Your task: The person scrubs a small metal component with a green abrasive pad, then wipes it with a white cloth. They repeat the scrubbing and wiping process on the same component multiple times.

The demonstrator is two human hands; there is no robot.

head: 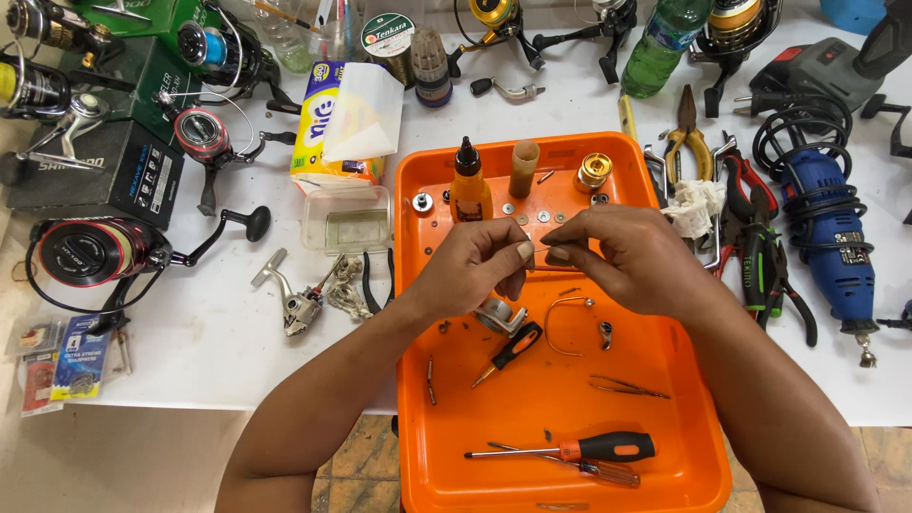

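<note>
Wire piece (539, 250) | btwn both hands | L hand (475, 266) + R hand (632, 261) pinching its ends | over orange tray (570, 418)

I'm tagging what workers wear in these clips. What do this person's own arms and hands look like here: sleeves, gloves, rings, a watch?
Both forearms are bare as far as the view reaches, with no sleeve showing. The left hand and the right hand wear no gloves. No ring, watch, bracelet or bandage shows on the fingers or wrists. The fingernails are short and unpainted.
</note>
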